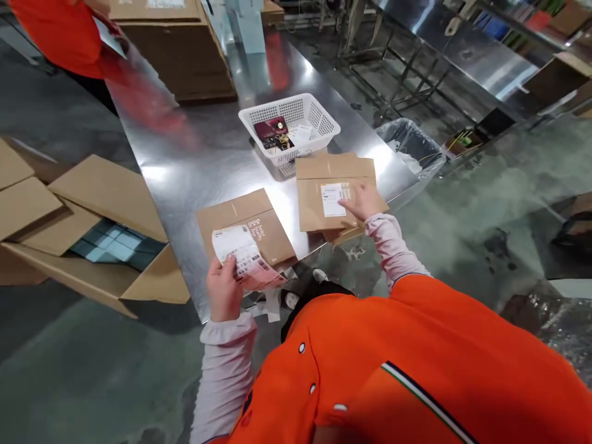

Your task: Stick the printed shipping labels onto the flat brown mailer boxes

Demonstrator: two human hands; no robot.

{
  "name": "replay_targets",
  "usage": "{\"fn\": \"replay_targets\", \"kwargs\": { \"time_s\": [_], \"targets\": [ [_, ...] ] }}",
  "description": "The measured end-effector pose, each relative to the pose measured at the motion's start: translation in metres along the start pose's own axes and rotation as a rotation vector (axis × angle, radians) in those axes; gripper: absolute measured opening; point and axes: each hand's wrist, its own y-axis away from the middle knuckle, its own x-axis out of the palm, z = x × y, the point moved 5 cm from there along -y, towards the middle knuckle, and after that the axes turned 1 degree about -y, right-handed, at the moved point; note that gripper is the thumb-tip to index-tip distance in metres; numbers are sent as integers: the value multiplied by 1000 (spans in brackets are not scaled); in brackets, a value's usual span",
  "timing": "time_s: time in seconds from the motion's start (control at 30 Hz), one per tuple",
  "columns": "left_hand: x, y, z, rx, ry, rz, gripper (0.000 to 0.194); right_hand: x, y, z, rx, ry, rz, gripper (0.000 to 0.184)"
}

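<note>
My left hand (224, 288) grips a white and pink printed shipping label (245, 256), which has partly peeled from its backing and curls over my fingers. Just beyond it, a flat cardboard mailer (245, 225) lies on the steel table (203, 166), with the label's far end over its edge. My right hand (363, 202) rests its fingertips on a second cardboard mailer (335, 191), next to a white label (333, 199) stuck on top. More cardboard shows beneath that mailer's near edge.
A white perforated plastic basket (289, 126) on the table holds dark red packaging and papers. An open carton (87, 228) with blue-grey contents stands at left. A blurred co-worker's orange sleeve (111, 55) reaches in at top left. Brown cartons (173, 52) and a plastic-lined bin (409, 145) stand beyond.
</note>
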Motion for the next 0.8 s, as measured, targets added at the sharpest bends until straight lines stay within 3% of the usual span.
{"fn": "replay_targets", "kwargs": {
  "time_s": [0.03,0.1,0.17,0.23,0.33,0.4,0.5,0.6,0.7,0.8],
  "targets": [
    [6,9,1,-7,32,-7,34,25,14,17,-36,-51,172,71],
    [17,25,7,-43,53,30,41,91,55,59,-142,-296,635,68],
    [23,34,15,-97,3,126,45,142,96,92,-193,-603,802,59],
    [19,37,21,-112,-29,140,46,174,123,106,-173,-797,769,49],
    [0,32,27,-85,-1,-28,43,197,143,108,-189,-758,801,47],
    [-7,30,33,-96,-10,-91,40,197,139,110,-227,-683,801,48],
    [-9,31,46,-91,-31,-125,36,189,122,120,-266,-586,719,35],
    [-10,35,60,-32,-37,-250,40,190,116,131,-333,-428,707,30],
    [-15,34,75,-24,-14,-387,46,206,114,135,-347,-334,676,27],
    [-20,25,95,-152,108,-354,41,233,102,144,-419,-331,628,15]
  ]
}}
